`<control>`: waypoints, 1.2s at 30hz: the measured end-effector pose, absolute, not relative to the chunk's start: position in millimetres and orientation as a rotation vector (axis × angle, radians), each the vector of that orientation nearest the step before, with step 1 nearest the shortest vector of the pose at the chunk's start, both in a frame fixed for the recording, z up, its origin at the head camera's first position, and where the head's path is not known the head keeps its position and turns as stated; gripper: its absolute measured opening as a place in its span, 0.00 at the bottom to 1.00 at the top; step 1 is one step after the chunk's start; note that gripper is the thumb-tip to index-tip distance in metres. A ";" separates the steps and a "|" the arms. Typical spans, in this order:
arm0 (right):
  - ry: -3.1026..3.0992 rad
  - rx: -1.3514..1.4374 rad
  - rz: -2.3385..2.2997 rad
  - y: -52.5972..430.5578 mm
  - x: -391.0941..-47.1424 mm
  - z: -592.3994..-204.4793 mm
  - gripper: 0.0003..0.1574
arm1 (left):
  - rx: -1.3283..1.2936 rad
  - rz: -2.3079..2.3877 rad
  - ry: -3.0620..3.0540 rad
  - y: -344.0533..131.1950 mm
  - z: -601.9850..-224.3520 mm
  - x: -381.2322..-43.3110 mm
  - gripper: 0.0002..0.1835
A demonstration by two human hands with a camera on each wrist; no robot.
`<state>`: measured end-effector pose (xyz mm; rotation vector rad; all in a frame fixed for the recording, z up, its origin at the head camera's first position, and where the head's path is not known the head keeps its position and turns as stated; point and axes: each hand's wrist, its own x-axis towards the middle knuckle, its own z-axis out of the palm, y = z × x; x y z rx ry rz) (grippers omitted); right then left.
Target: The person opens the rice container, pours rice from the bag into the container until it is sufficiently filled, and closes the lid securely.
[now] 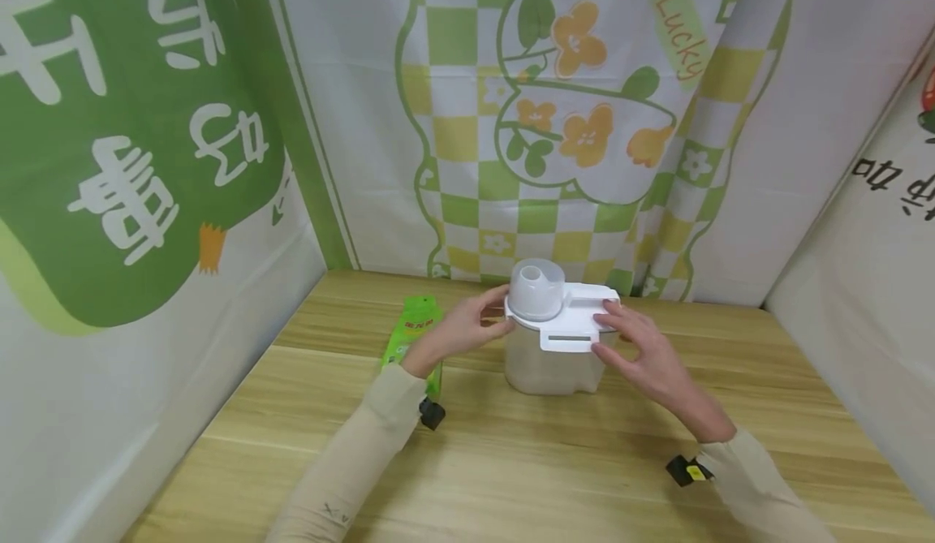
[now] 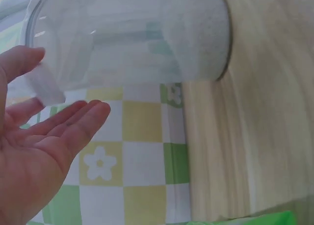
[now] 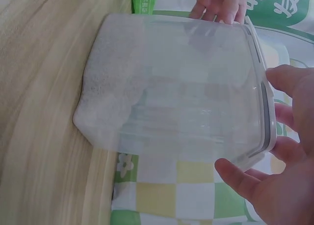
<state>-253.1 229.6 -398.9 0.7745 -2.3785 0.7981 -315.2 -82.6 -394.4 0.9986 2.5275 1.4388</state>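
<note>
A clear storage container (image 1: 551,364) stands upright on the wooden table, with white grainy stuff in its lower part. Its white lid (image 1: 577,316) carries a clear cap (image 1: 536,291) and a slotted front flap (image 1: 570,342) that sticks outward. My left hand (image 1: 467,324) is at the lid's left end; in the left wrist view its thumb (image 2: 29,58) lies at the lid edge, the other fingers stretched out beside a white side flap (image 2: 46,87). My right hand (image 1: 650,356) holds the lid's right end, thumb (image 3: 287,78) on the rim and fingers spread around the corner.
A green packet (image 1: 416,324) lies on the table (image 1: 467,462) left of the container, partly behind my left wrist. Printed cloth (image 1: 456,137) hangs right behind the container, and fabric walls close in both sides. A small black device (image 1: 431,413) is at each sleeve.
</note>
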 end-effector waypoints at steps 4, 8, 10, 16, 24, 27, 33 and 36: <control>-2.365 0.769 0.828 228.8 -252.4 -400.2 0.28 | 1.004 1.408 2.511 -74.2 -400.0 -308.9 0.47; -2.346 0.767 0.857 227.6 -252.3 -402.7 0.29 | 1.081 1.459 2.491 -60.2 -406.1 -304.0 0.59; -2.338 0.757 0.864 226.9 -252.7 -404.0 0.29 | 1.086 1.501 2.511 -53.6 -408.9 -302.1 0.62; -2.308 0.733 0.891 224.8 -254.1 -407.7 0.28 | 0.934 1.588 2.569 -42.3 -414.8 -296.3 0.64; -2.245 0.743 0.896 221.1 -254.8 -411.8 0.29 | 0.864 1.681 2.567 -36.7 -418.7 -294.2 0.62; -2.223 0.747 0.883 220.2 -255.9 -412.4 0.29 | 0.845 1.686 2.596 -35.7 -419.4 -294.3 0.61; -2.189 0.758 0.859 219.1 -257.0 -413.9 0.31 | 0.835 1.727 2.597 -34.7 -421.7 -295.1 0.60; -2.178 0.758 0.854 217.9 -256.9 -415.3 0.31 | 0.841 1.759 2.585 -34.9 -422.5 -295.7 0.59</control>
